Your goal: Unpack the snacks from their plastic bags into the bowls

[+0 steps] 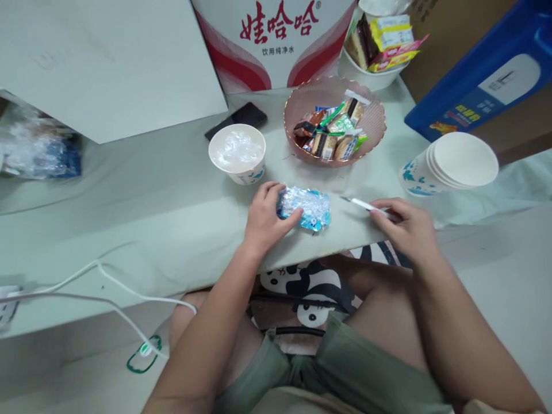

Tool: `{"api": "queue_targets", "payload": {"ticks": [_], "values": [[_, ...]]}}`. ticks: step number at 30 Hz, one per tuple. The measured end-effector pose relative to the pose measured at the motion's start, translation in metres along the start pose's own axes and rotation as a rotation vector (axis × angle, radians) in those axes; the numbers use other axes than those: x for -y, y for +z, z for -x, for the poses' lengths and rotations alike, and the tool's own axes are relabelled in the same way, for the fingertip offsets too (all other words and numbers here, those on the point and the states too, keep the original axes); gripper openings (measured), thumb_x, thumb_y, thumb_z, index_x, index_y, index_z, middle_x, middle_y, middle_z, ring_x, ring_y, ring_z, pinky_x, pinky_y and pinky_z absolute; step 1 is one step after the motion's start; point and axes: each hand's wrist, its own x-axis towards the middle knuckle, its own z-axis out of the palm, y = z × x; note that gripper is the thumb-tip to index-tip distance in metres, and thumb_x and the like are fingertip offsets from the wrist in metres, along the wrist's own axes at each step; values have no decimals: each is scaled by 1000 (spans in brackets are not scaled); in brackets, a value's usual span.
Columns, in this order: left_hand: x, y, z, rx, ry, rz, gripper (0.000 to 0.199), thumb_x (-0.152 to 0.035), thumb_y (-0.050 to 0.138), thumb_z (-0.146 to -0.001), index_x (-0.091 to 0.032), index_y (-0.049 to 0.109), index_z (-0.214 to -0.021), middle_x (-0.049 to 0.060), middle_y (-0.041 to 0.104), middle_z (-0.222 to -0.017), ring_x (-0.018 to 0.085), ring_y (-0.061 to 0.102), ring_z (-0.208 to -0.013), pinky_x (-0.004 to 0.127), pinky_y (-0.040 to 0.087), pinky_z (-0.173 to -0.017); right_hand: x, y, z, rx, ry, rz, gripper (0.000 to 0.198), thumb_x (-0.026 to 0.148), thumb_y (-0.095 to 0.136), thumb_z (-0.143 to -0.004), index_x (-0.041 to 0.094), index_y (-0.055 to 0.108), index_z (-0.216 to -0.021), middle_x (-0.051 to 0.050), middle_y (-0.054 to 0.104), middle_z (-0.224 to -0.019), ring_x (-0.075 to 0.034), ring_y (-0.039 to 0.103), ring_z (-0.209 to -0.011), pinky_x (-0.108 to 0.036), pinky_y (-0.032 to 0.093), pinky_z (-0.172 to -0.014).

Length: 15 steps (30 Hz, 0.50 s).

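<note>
A small blue packet with shiny clear wrapping [305,206] lies flat near the front edge of the cloth-covered table. My left hand [268,217] grips its left side, with the thumb on the near edge and the fingers at the far corner. To the right of the packet, my right hand [405,225] holds a slim white pen-like tool [361,203] between thumb and fingers. Its thin grey tip points left towards the packet, apart from it. What kind of tool it is I cannot make out for certain.
Behind the packet stand a paper cup with clear plastic film [238,150] and a pink scalloped bowl [291,123] of wrapped snacks. A dark phone [250,115] lies behind the cup. Stacked paper cups [457,164] lean at right; white cables [129,292] cross at left.
</note>
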Motion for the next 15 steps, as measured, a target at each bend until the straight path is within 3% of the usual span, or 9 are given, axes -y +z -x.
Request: {"api": "queue_targets", "payload": {"ticks": [2, 5, 8, 10, 13, 15], "values": [[2, -1, -1, 6, 73, 21, 36, -29, 69, -80, -18, 63, -114, 14, 62, -133, 28, 60, -126, 44, 47, -109, -11, 0, -3, -75, 93, 40, 17, 36, 65, -83, 22, 73, -88, -5, 72, -81, -20, 62, -66, -34, 47, -63], [3, -1, -1, 20, 129, 20, 20, -20, 65, -82, -19, 68, -101, 12, 68, -128, 26, 63, -121, 44, 49, -107, -15, 8, -13, -63, 109, 159, 16, 34, 65, -79, 21, 70, -88, -8, 73, -87, -25, 64, -77, -39, 47, -73], [0, 1, -2, -51, 172, -5, 6, -18, 63, -84, -20, 68, -86, 10, 71, -120, 26, 65, -115, 45, 50, -104, 1, 18, -19, -162, 56, 263, 17, 32, 61, -83, 21, 70, -92, -12, 74, -100, -33, 65, -99, -50, 44, -89], [-4, 2, -3, -105, 226, 0, 8, -19, 62, -86, -21, 67, -81, 9, 73, -112, 25, 66, -111, 44, 51, -101, 21, 27, -19, -196, -65, 194, 21, 35, 59, -87, 21, 69, -99, -13, 74, -107, -33, 64, -107, -51, 43, -95], [-9, 0, -3, -70, 310, 65, 10, -20, 60, -89, -21, 67, -82, 6, 75, -96, 22, 69, -101, 39, 53, -95, 54, 44, -19, -34, -292, 18, 38, 41, 63, -88, 21, 65, -120, -14, 71, -124, -32, 62, -118, -48, 42, -102], [-11, -2, -3, -4, 324, 101, 10, -21, 58, -91, -21, 67, -86, 4, 75, -91, 20, 70, -93, 36, 54, -89, 69, 54, -21, 77, -330, -29, 47, 36, 63, -88, 22, 60, -132, -13, 69, -130, -32, 60, -124, -48, 40, -104]]}}
